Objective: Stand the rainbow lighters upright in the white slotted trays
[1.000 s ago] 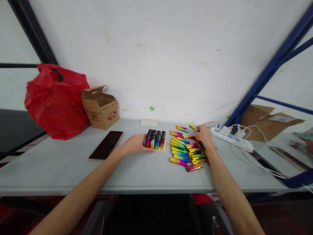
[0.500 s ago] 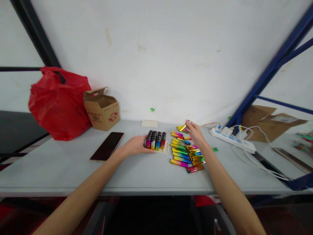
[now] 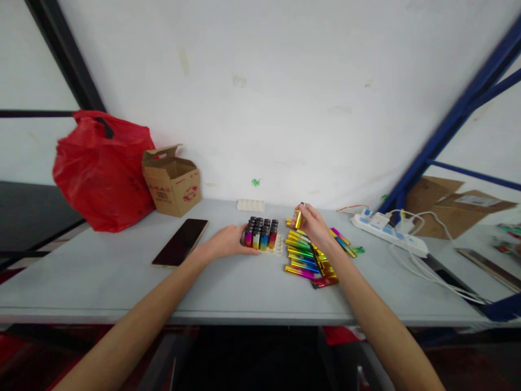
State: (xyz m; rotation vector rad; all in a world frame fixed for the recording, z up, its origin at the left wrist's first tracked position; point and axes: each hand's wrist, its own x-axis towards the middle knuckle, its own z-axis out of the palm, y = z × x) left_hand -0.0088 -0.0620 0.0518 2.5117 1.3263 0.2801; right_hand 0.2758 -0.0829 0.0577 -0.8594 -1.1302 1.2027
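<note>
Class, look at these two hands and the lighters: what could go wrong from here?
The right hand pinches a gold lighter, which might slip free.
The right forearm overlaps the loose lighters in view and might scatter them.
The left hand is against the tightly packed upright lighters; a jolt might tip some.

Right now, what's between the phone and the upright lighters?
In the head view, the left hand lies between the phone and the upright lighters, at the lighters' phone-facing side.
</note>
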